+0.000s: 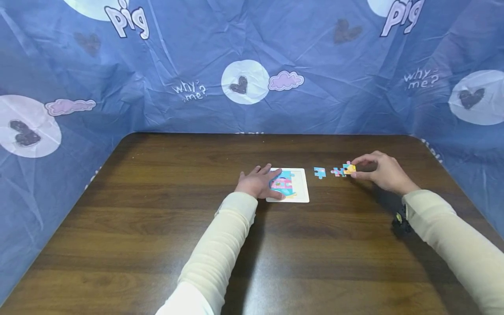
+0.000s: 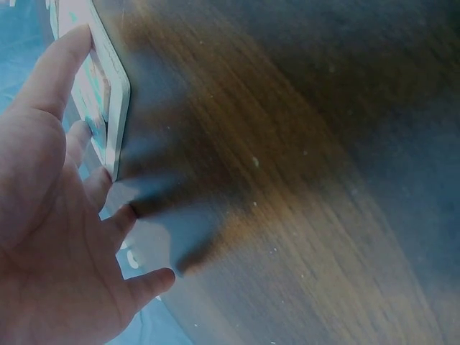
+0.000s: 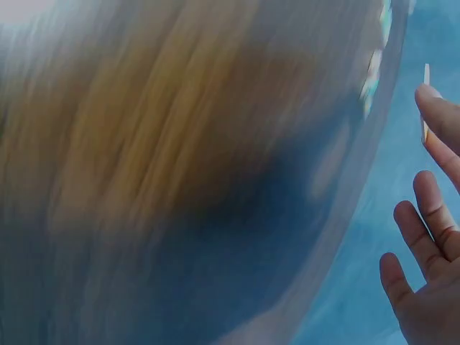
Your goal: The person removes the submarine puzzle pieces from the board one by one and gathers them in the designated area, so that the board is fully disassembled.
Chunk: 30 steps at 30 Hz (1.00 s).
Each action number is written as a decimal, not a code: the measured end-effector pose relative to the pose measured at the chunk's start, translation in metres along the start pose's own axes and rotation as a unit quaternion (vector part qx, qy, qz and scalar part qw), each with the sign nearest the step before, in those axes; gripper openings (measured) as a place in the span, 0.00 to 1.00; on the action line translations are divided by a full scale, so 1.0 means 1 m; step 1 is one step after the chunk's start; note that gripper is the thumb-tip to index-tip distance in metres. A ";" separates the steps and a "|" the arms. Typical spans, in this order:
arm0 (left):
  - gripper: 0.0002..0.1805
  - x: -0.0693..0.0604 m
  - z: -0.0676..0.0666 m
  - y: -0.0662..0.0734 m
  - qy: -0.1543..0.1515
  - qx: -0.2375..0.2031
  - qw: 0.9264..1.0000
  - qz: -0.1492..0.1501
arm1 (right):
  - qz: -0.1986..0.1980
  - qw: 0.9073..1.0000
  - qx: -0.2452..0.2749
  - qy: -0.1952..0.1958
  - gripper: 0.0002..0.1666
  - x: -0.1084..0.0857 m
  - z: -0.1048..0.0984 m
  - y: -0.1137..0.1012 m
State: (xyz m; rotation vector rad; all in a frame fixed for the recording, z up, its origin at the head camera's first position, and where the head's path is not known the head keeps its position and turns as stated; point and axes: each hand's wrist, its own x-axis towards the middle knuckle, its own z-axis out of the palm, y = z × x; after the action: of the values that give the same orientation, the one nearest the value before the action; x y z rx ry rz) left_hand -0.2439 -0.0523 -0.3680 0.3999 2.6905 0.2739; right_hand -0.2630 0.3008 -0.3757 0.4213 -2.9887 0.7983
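Observation:
My left hand (image 1: pixel 256 183) lies with fingers spread over the left side of a white-framed jigsaw tray (image 1: pixel 304 188). Inside the tray is a partly assembled picture in pink and light blue, with a pale bare area along its right side. In the left wrist view the thumb touches the top of the tray, whose edge (image 2: pixel 121 129) faces the camera. My right hand (image 1: pixel 387 174) pinches a yellow and blue puzzle piece (image 1: pixel 349 169) between thumb and forefinger. From the right wrist this piece (image 3: pixel 427 75) appears edge-on, raised off the table; the other fingers are loosely extended.
Right of the tray lies a loose blue puzzle piece (image 1: pixel 320 172). Another pink and blue piece (image 1: pixel 337 172) lies beside the pinched one. The brown wooden table (image 1: pixel 130 227) is backed by a blue printed cloth (image 1: pixel 204 52) on three sides.

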 end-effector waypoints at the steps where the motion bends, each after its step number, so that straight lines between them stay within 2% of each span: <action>1: 0.47 0.000 0.000 0.000 0.000 0.000 1.000 -0.001 | 0.009 1.000 -0.002 -0.005 0.25 0.000 -0.001 0.005; 5: 0.47 0.000 0.000 0.000 -0.004 0.000 1.000 -0.005 | 0.055 0.998 -0.003 -0.034 0.30 0.002 -0.006 0.019; 8: 0.47 0.000 -0.001 0.001 -0.006 -0.004 1.000 -0.007 | 0.069 0.996 -0.013 -0.051 0.31 0.003 -0.009 0.027; 14: 0.47 -0.001 0.000 0.000 0.000 -0.005 1.000 -0.005 | 0.062 0.996 -0.029 -0.066 0.27 0.007 -0.009 0.034; 21: 0.47 0.000 0.000 0.001 0.001 -0.013 1.000 -0.005 | 0.046 0.996 -0.036 -0.066 0.26 0.009 -0.004 0.040; 30: 0.47 0.000 -0.001 0.000 -0.001 -0.015 1.000 -0.005 | 0.049 0.997 -0.018 -0.064 0.29 0.010 -0.004 0.029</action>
State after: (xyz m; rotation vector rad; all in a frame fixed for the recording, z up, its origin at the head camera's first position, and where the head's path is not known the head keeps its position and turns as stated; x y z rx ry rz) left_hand -0.2443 -0.0521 -0.3668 0.3777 2.6827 0.3097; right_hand -0.2806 0.3242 -0.3854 0.3394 -3.1602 0.7512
